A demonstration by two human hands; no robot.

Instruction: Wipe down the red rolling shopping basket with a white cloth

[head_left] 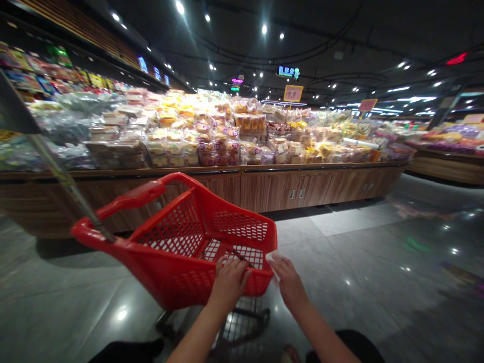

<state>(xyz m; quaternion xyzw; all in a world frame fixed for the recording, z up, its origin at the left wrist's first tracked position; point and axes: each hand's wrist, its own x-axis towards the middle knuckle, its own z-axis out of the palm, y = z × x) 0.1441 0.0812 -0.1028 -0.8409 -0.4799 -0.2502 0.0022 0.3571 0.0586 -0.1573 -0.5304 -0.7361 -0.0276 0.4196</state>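
Note:
A red plastic shopping cart (204, 196) stands before me, its slotted basket holding nothing that I can make out. My left hand (231, 278) grips the near side rim close to the front corner, fingers curled over the edge. At that front corner, my right hand (289, 280) is closed on a white wipe (274, 266), which looks like tissue or thin cloth. The wipe lies against the outside of the cart's front edge, and the fingers partly cover it.
Behind the cart runs a wooden display counter (280, 189) piled with packaged baked goods (219, 136). A metal pole (62, 174) slants up from the cart's handle end at left. Grey tiled floor (351, 257) extends to the right, towards another display (446, 161).

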